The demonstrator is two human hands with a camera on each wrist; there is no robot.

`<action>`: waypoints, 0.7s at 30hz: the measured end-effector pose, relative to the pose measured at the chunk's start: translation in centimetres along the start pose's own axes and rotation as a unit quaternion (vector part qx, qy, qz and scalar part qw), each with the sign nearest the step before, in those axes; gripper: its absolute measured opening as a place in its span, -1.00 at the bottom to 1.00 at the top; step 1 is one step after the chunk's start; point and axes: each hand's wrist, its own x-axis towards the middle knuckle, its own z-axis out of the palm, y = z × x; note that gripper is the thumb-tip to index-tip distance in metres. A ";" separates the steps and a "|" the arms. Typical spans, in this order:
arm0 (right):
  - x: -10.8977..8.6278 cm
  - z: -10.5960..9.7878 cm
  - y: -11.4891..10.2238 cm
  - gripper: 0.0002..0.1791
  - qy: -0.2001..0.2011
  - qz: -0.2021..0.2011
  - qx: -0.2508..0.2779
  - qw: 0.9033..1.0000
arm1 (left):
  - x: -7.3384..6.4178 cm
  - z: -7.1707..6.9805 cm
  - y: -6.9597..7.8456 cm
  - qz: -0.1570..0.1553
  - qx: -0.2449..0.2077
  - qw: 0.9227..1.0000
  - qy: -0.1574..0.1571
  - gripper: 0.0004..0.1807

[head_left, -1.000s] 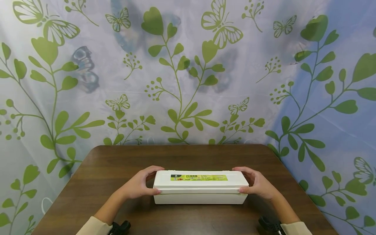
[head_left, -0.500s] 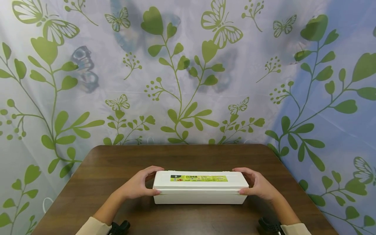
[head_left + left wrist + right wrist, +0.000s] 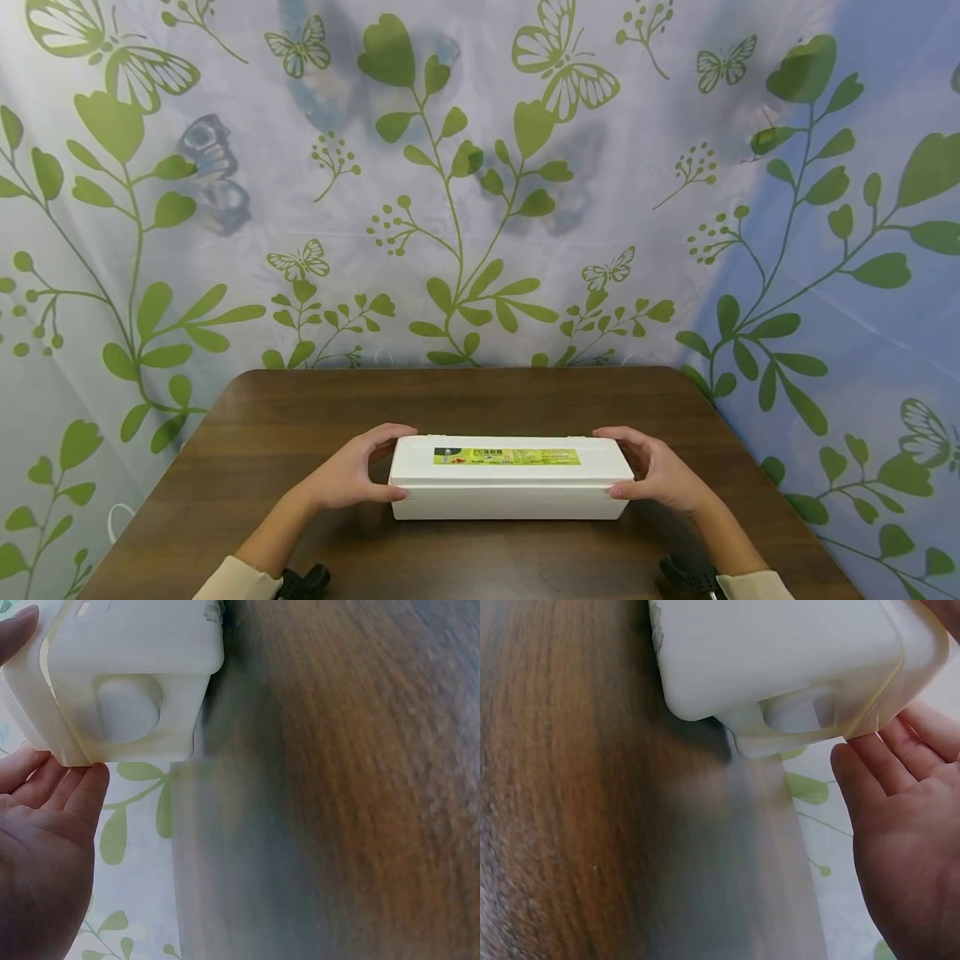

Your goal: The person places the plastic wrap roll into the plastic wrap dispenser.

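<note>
A long white cling film box (image 3: 506, 502) lies on the brown wooden table, its lid (image 3: 420, 457) down over the base. A green and yellow printed label (image 3: 507, 457) runs along the lid's top. My left hand (image 3: 351, 468) grips the left end, thumb on the front edge and fingers behind. At the opposite end, my right hand (image 3: 666, 468) holds the box the same way. In the left wrist view, the fingertips (image 3: 91, 784) touch the lid's back edge beside a round recess (image 3: 129, 711) in the end wall. The box's inside is hidden.
The wooden table (image 3: 300, 400) extends behind and to both sides of the box. A hanging cloth (image 3: 480, 208) with green leaves and butterflies stands behind it. Black straps (image 3: 303, 581) circle both wrists, and a white loop (image 3: 118, 521) hangs beyond the left edge.
The lid's front edge has come down onto the base, and the gap line seen along the front has narrowed. Both hands keep nearly the same place at the ends.
</note>
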 end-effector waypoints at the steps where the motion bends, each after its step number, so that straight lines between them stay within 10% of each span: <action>1: 0.0 0.0 -0.1 -0.15 0.001 -0.001 -0.002 1.000 | 0.0 0.0 0.0 0.001 0.000 1.000 0.000 -0.13; 21: -0.2 0.0 0.0 -0.15 0.005 0.000 -0.007 1.000 | 0.0 -0.2 -0.6 -0.005 -0.008 1.000 -0.019 -0.20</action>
